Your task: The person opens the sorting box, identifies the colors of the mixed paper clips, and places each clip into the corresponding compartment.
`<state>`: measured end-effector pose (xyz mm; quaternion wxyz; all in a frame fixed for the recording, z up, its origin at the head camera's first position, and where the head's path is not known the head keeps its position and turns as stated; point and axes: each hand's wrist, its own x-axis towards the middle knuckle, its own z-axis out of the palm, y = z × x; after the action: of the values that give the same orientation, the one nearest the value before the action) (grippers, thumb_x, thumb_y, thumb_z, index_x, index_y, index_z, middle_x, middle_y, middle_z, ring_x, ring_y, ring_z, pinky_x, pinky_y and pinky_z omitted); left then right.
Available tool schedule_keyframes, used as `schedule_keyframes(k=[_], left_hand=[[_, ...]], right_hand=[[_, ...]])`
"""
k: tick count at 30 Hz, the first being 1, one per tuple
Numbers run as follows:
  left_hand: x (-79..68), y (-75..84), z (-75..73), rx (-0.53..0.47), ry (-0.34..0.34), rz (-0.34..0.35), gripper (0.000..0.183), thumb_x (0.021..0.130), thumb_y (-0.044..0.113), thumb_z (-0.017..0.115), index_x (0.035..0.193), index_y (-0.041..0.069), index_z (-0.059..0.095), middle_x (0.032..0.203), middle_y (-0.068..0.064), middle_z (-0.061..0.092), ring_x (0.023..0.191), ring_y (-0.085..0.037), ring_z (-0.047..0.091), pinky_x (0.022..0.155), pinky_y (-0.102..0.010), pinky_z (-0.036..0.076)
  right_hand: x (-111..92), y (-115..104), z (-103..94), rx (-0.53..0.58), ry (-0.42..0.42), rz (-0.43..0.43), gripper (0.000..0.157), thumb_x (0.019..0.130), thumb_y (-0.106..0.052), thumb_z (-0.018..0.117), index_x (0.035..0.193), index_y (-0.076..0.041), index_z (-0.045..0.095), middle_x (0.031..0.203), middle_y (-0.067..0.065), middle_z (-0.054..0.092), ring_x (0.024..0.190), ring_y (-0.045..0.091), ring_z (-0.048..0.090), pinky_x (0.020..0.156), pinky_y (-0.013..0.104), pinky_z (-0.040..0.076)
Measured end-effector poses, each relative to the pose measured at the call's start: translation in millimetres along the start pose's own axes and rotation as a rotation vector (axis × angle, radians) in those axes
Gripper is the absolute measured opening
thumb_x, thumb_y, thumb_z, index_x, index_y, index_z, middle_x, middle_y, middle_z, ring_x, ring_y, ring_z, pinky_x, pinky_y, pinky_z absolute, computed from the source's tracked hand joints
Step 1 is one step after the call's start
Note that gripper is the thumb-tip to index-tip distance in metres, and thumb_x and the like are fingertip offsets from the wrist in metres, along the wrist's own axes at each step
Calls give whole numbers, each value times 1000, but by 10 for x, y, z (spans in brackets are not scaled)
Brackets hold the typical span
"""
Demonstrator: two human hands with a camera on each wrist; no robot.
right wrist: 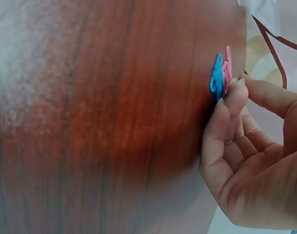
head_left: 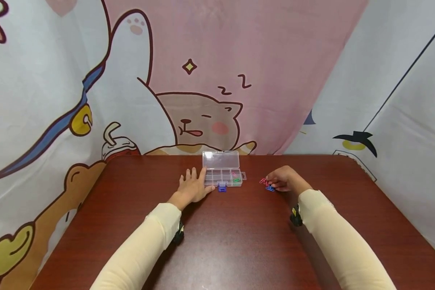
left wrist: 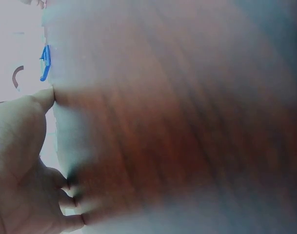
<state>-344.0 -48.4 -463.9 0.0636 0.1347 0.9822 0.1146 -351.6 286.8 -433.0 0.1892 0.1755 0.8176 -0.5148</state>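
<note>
A clear plastic compartment box (head_left: 213, 177) lies with its lid (head_left: 221, 160) raised at the back and a blue latch (head_left: 222, 188) at the front. Green clips (head_left: 236, 180) and a pink one are in its right-hand compartments. My left hand (head_left: 193, 186), fingers spread, rests against the box's left side, its thumb at the front edge. Right of the box, pink paper clips (head_left: 263, 181) and blue paper clips (head_left: 270, 188) lie in a small group. My right hand (right wrist: 250, 146) has its bent fingers and thumb right at these clips; I cannot tell whether it pinches one.
The brown wooden table (head_left: 235, 233) ends at a back edge just behind the box. A printed cloth (head_left: 268, 72) with cartoon animals hangs behind it and along both sides. A clear hanging tab (head_left: 243, 176) sticks out from the box's right end.
</note>
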Motion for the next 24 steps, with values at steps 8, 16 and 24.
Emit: schedule_keyframes(k=[8,16,24], left_hand=[[3,-8,-3,-3,4,3,83,94,62,46,157,21,11,159,-25,17,146,-45,13,115,-61,14],[6,-8,-1,4,8,9,83,95,61,46,157,20,11,158,-25,17,146,-45,14,115,-61,14],[-1,-10,-1,3,3,6,83,94,61,46,157,20,11,158,-25,17,146,-45,14,115,-61,14]], right_hand=[[58,17,80,-107,89,-48,9,80,-11,69,71,-7,71,58,-4,63,52,8,59,54,26,52],[87,1,82,-169,108,-37,11,82,-9,69,72,-4,71,57,-1,62,53,10,58,54,29,53],[49,-6,61,-130,78,-12,16,88,-16,68,77,-5,67,60,-2,60,56,10,58,58,28,52]])
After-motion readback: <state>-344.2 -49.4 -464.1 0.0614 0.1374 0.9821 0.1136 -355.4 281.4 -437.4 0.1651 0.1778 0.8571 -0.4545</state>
